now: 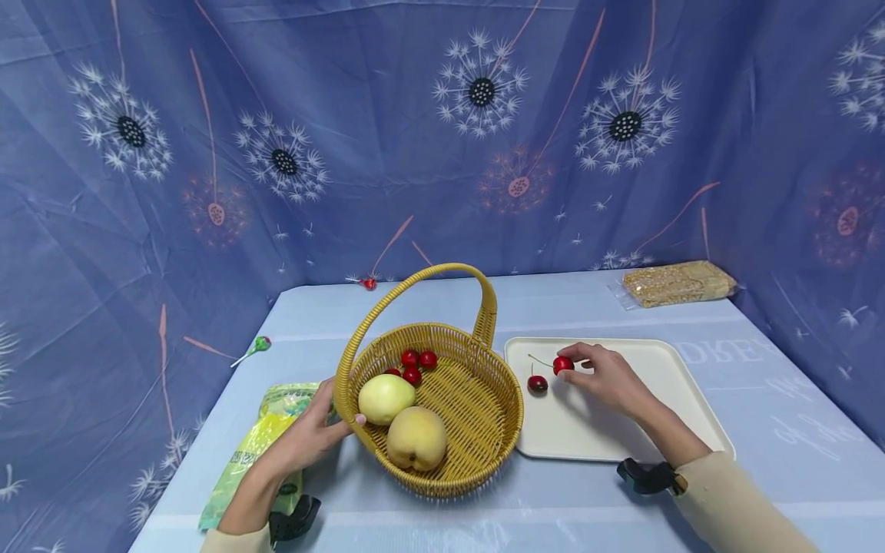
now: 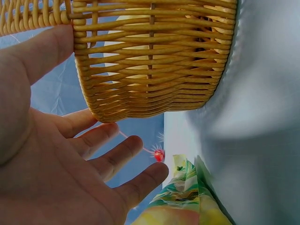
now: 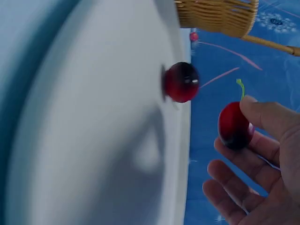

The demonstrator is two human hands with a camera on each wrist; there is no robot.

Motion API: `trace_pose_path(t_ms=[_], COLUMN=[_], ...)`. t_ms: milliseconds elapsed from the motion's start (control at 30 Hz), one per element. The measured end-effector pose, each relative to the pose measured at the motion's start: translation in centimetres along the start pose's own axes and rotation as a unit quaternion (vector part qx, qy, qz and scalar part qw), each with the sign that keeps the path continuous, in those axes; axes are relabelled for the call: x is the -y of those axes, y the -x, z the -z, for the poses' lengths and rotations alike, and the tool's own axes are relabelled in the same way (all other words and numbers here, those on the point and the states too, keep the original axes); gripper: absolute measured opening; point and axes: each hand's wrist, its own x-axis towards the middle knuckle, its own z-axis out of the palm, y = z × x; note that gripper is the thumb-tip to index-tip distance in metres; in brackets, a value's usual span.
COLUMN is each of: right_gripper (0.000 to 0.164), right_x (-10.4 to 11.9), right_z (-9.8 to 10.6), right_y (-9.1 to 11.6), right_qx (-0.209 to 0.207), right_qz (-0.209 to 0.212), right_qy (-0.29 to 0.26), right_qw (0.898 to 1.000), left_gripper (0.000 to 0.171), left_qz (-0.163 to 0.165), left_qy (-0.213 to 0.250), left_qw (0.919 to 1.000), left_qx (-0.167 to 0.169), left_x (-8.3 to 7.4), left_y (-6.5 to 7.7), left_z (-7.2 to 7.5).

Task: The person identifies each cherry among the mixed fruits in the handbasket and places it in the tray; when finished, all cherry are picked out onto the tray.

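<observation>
My left hand (image 1: 314,434) touches the left side of the yellow wicker basket (image 1: 477,453), thumb against its outer wall by the handle; in the left wrist view the other fingers (image 2: 152,176) are loosely spread. Inside the basket lie several red cherries (image 1: 411,359), a pale yellow-green fruit (image 1: 387,399) and a yellow peach-like fruit (image 1: 417,438). My right hand (image 1: 608,376) pinches a stemmed red cherry (image 3: 234,124) between thumb and fingers, above the cream tray (image 1: 588,438). A second, darker cherry (image 1: 537,385) sits on the tray, left of the hand.
Beside my left arm lies a green-yellow packet (image 1: 238,461). A green-wrapped lollipop (image 1: 259,345) is at the left edge, a red one (image 1: 369,284) at the back. A clear-wrapped tan package (image 1: 681,283) lies back right. Blue dandelion-print cloth (image 1: 387,115) hangs behind.
</observation>
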Motion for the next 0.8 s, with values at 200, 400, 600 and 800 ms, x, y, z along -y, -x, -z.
trace_pose_path(t_ms=[200, 400, 600, 800], right_gripper=[0.030, 0.026, 0.024, 0.024], right_x=[-1.2, -1.5, -1.5, -1.5], right_z=[-1.2, -2.0, -2.3, -2.4], right_y=[-0.1, -0.1, -0.2, -0.2], right_qx=[0.007, 0.002, 0.005, 0.008], right_qz=[-0.033, -0.028, -0.022, -0.022], right_qy=[0.017, 0.023, 0.028, 0.034], right_qw=[0.999, 0.999, 0.999, 0.999], left_gripper=[0.070, 0.068, 0.069, 0.070], left_qz=[-0.009, -0.012, -0.006, -0.006], left_qy=[0.003, 0.002, 0.001, -0.001], left_qw=[0.9999, 0.9999, 1.0000, 1.0000], left_qx=[-0.004, -0.004, -0.005, -0.005], left_x=[0.2, 0.2, 0.1, 0.1], left_y=[0.0, 0.0, 0.0, 0.1], left_z=[-0.1, -0.1, -0.1, -0.1])
